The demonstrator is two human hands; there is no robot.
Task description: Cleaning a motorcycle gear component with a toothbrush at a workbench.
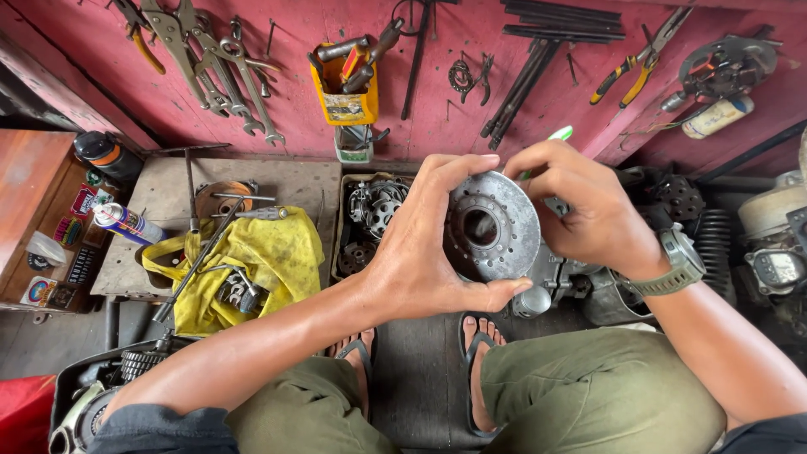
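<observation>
My left hand (424, 252) grips a round grey metal disc (496, 223) with a central hole and small holes around its rim, holding it upright by its left edge between thumb and fingers. My right hand (580, 202), with a green watch on the wrist, touches the disc's upper right edge. A thin green-and-white tool tip (559, 134) sticks up behind the right fingers; how it is held is hidden. Below the hands are my knees in olive trousers and my feet in sandals.
A box of engine parts (370, 219) sits beyond the disc. A yellow cloth (261, 252) with tools, a spray can (126, 223) and a low bench lie left. Wrenches (227, 67), pliers (635, 71) and rods hang on the red wall. Engine pieces (714, 235) crowd the right.
</observation>
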